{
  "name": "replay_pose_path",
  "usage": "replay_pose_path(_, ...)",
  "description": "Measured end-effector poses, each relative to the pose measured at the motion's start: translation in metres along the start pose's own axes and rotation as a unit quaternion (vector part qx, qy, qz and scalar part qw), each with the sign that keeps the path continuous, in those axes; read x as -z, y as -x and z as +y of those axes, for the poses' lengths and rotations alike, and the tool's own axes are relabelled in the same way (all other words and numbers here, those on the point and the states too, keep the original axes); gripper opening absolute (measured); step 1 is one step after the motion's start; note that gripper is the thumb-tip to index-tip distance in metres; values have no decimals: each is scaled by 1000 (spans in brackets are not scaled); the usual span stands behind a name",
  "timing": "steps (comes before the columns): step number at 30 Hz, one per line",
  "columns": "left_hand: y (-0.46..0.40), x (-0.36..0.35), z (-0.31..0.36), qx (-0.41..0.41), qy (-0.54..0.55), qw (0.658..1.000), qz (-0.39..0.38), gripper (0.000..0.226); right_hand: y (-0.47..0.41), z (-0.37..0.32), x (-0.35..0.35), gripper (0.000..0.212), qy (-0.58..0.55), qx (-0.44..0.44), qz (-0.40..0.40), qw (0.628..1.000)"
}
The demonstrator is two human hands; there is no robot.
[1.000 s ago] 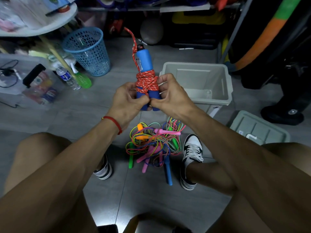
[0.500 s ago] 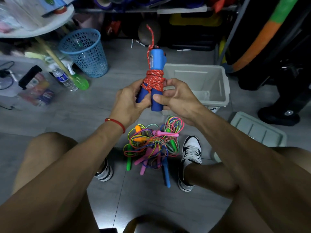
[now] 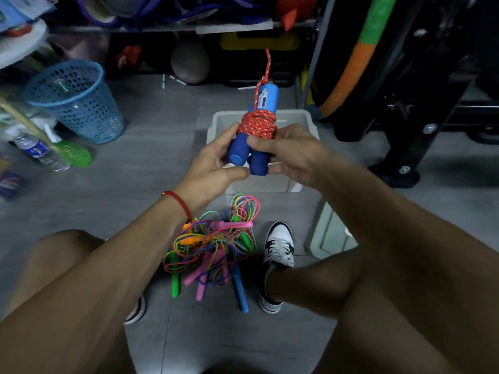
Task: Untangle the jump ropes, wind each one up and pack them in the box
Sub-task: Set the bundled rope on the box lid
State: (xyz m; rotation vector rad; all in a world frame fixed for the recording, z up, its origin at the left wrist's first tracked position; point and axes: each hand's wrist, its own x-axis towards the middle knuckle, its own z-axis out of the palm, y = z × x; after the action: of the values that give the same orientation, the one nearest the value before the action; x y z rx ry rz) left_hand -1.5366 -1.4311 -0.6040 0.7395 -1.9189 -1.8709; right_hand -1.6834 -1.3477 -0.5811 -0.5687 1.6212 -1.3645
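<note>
**Wound rope bundle held right over the box, long axis pointing away**

Bundle: two blue handles (image 3: 252,147) side by side, red rope (image 3: 258,125) wrapped tight round their middle. Loose red tail (image 3: 267,63) sticks up past the far handle tips, not tucked in as far as I can see

Left hand (image 3: 213,163): fingers curled round the left handle's near end, thumb underneath. Right hand (image 3: 291,152): thumb across the top just below the wrap, fingers curled behind the right handle. Both are holding the bundle, neither spread wide

Key relation: bundle's long axis runs near to far, tilted up at the far end. Grey box (image 3: 305,117) sits on the floor directly behind and under the hands, open top facing up, looks empty in the part I can see. So the drop looks like a short push forward and down, no sideways travel. Right hand is slightly nearer the box, my guess is it carries the bundle in

Risk: free tail may unwind the wrap if it isn't tucked first

Remaining tangle of ropes (image 3: 213,247) lies on the floor near, between the feet, well short of the box. Box lid (image 3: 329,233) on the floor right of it. Most of the task is left, judging by that pile
</note>
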Motion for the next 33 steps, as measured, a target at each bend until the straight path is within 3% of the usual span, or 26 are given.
replay_pose_path(3, -19, -18, 3, 51, 9, 997, -52, 76, -1, -3, 56, 39, 55, -54, -10, 997)
replay_pose_path(6, -39, -50, -3, 82, -50, 992, -76, 65, 10, 19, 126, 34, 124, -102, -28, 987)
replay_pose_path(8, -54, -75, -16, 91, -81, 987, -107, 61, 24, 58, 168, 34, 111, -138, -8, 984)
replay_pose_path(11, -82, -113, -48, 104, -97, 979, -149, 53, 35, 140, 208, 51, 28, -189, 103, 976)
replay_pose_path(15, -120, -153, -104, 131, -143, 961, -196, 43, 16, 241, 221, 30, -75, -228, 280, 929)
replay_pose_path(21, -155, -167, -155, 183, -181, 945, -203, 42, -57, 309, 230, 5, -243, -191, 379, 872)
replay_pose_path(24, -165, -164, -167, 193, -193, 941, -201, 44, -93, 323, 238, 23, -264, -160, 410, 858)
replay_pose_path(28, -173, -161, -179, 202, -195, 940, -192, 40, -118, 337, 258, 37, -206, -202, 454, 843)
replay_pose_path(33, -166, -155, -178, 208, -186, 943, -183, 41, -111, 332, 252, 28, -72, -242, 443, 860)
